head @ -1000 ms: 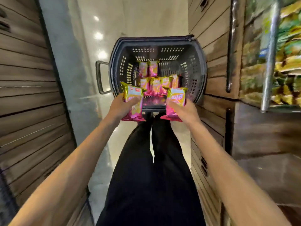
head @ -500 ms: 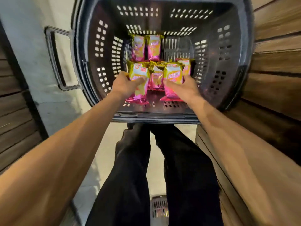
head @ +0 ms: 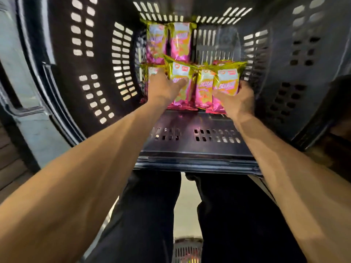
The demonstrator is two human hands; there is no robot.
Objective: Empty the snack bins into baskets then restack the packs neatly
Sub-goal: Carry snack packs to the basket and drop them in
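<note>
while both arms reach down into the black basket (head: 195, 165), each hand holds one pink-and-gold pack. the left hand (head: 163, 86) grips the left pack (head: 180, 76), thumb across its front, fingers curled behind. the right hand (head: 237, 99) grasps the right pack (head: 227, 82) likewise, thumb on its face, fingers wrapped round its right edge. both packs are tilted, their lower ends at the basket floor, with a third pack (head: 204, 86) between them, touching both. two more packs (head: 169, 40) lie side by side by the far wall. another pack seems to lie under the left hand, though blur hides most of it. black trousers (head: 152, 215) show below the rim, and a second basket (head: 188, 250) sits between the legs.
</note>
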